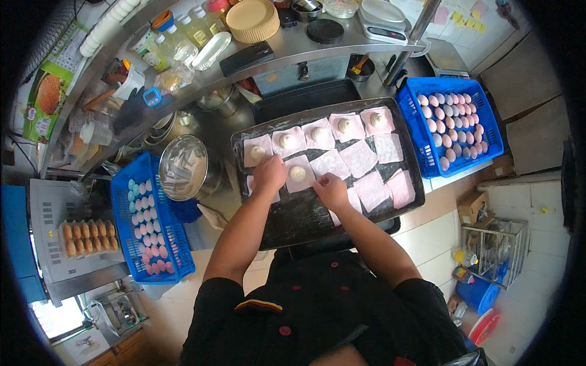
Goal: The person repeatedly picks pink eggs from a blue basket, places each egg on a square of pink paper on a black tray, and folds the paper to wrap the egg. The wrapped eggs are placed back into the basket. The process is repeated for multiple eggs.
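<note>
A thin pink square sheet (294,185) topped with a dollop of pale cream (297,173) lies on a dark baking tray (293,224). My left hand (270,174) has its fingers pinched at the sheet's left edge, its fingertips partly hidden. At the lower right corner, my right hand (332,191) pinches the same sheet between thumb and fingers. Behind it runs a row of pink squares with piped cream, among them one (317,133) at the middle. Plain pink squares (358,158) lie to the right and nearer me; my hands and forearms partly cover some.
Left of the tray stands a steel bowl (183,167) smeared with cream. Blue plastic baskets with rows of pink, grey and teal rounded pieces flank the tray, one left (176,256) and one right (423,155). A steel shelf (293,55) with bottles and a scale (382,23) overhangs the back.
</note>
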`<state>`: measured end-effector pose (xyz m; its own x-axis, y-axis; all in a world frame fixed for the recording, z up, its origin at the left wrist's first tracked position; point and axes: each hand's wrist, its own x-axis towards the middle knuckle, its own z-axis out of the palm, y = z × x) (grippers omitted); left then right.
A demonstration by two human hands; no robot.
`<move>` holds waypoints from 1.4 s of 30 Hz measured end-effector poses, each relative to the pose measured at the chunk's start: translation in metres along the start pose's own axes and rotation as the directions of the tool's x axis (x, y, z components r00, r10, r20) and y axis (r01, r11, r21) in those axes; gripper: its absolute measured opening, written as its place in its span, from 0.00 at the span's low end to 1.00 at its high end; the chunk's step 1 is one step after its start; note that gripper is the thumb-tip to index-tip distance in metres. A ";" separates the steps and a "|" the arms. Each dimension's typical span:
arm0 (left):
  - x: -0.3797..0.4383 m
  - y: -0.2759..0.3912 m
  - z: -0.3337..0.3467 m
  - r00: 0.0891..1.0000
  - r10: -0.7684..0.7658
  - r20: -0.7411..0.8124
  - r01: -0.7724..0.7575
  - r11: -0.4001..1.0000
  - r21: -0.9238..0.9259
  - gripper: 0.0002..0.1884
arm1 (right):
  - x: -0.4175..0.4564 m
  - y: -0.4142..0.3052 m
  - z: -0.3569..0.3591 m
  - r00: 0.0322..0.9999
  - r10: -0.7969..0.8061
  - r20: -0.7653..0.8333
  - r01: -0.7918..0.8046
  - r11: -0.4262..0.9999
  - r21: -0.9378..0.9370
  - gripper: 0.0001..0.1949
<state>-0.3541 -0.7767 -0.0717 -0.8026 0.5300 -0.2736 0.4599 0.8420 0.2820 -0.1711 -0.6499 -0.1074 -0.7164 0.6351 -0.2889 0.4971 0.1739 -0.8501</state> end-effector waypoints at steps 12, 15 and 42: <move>-0.021 -0.014 -0.005 0.994 -0.109 0.002 0.109 0.994 0.016 0.10 | 0.013 0.010 -0.081 0.991 -0.020 0.132 0.059 0.954 -0.294 0.16; -0.037 0.021 -0.018 0.996 -0.089 0.033 0.092 0.990 -0.104 0.10 | 0.016 0.017 -0.076 0.985 -0.002 0.171 0.039 0.977 -0.212 0.15; -0.103 0.002 0.044 0.866 -0.096 0.490 0.483 -0.089 -0.871 0.21 | -0.023 -0.053 -0.053 0.828 -0.522 0.205 0.560 0.751 -0.350 0.06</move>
<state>-0.2535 -0.8255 -0.0832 -0.5533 0.4277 -0.7148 -0.7593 0.0939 0.6439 -0.1554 -0.6341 -0.0323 -0.9528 0.2814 0.1141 0.1439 0.7494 -0.6463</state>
